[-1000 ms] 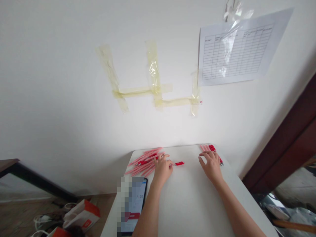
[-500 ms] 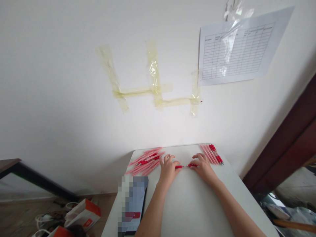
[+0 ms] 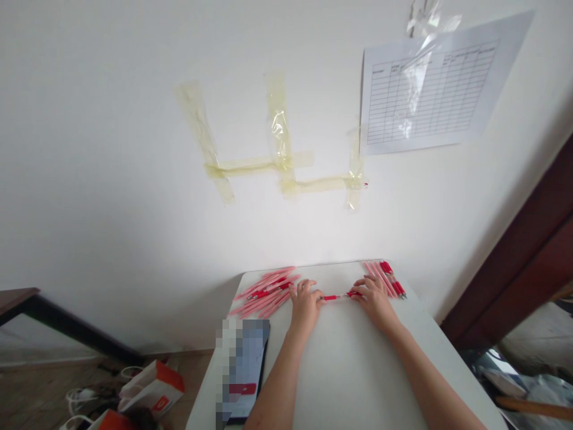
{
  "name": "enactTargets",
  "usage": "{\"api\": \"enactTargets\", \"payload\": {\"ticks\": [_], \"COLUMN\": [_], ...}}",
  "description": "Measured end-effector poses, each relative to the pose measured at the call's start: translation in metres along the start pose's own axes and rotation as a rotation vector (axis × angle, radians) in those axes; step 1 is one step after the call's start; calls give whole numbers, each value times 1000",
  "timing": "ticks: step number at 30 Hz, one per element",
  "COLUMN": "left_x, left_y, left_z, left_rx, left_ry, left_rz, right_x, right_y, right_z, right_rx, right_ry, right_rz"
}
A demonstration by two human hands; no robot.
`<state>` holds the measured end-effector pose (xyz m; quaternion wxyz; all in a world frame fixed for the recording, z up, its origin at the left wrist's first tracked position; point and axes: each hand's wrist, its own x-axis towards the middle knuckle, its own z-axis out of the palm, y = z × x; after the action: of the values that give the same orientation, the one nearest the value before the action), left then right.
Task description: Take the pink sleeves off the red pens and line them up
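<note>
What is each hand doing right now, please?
Left hand: closed on one end of a red pen.
Right hand: closed on the pen's other end.

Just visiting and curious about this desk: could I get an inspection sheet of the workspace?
Surface: white table set against the wall.
Job's things: red pen held between both hands; loose pile of pink and red pens left; neat row of pens right.
Clutter: phone at the table's left edge.
Hands: left hand pinches the pen's left end, right hand its right end.
Cables: white cord on the floor, left.
Surroundings: tape strips and a printed sheet on the wall; orange-and-white bag on the floor.
</note>
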<state>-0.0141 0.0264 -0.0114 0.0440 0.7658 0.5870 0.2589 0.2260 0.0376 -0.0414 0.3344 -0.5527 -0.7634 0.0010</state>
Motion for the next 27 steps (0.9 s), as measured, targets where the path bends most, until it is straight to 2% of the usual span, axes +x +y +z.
{"api": "enactTargets", "payload": {"ticks": [5, 20, 27], "left_x": [1, 1, 2], "left_y": [-1, 0, 0], "left_z": [2, 0, 2], "left_rx": [10, 84, 69], "left_ry": [38, 13, 52], "left_rz": [-8, -49, -60], "right_x": [0, 0, 0], "right_y": [-5, -11, -13], "right_z": [-3, 1, 0], "right_rx": [-5, -3, 7], "right_ry": [11, 22, 31], "right_rz": [-18, -53, -83]}}
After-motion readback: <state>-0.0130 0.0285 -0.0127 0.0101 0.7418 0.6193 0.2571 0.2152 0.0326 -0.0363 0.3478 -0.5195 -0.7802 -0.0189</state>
